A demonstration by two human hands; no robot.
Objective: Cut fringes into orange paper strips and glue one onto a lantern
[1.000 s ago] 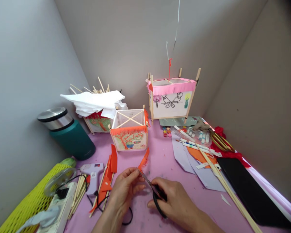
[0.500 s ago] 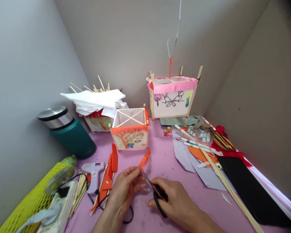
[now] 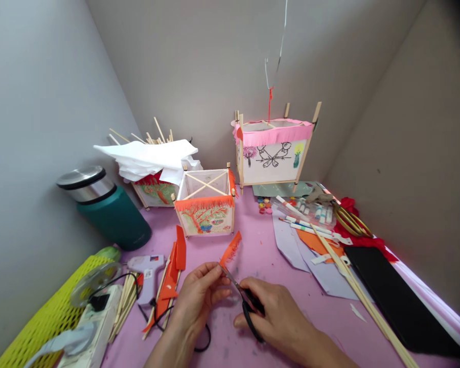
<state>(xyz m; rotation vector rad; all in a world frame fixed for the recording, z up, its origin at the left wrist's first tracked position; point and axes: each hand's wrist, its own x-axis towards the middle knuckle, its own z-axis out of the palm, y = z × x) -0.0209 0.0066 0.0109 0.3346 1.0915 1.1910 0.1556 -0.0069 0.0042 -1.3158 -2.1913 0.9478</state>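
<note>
My left hand pinches the near end of an orange fringed paper strip, whose cut edge faces right. In my right hand is a pair of black-handled scissors, the blades pointing up and left and meeting the strip close to my left fingertips. Just beyond the strip stands a small lantern of sticks and paper, with orange fringe along its top edge and a tree drawing on the front. More orange paper lies left of my left hand.
A pink-fringed lantern hangs from a wire at the back. On the left are a teal bottle, a glue gun and a power strip. Sticks, lilac paper and a black phone-like slab lie right.
The orange strip has swung slightly up and right, showing more of its fringe. Both hands and the scissors stay nearly in place.
</note>
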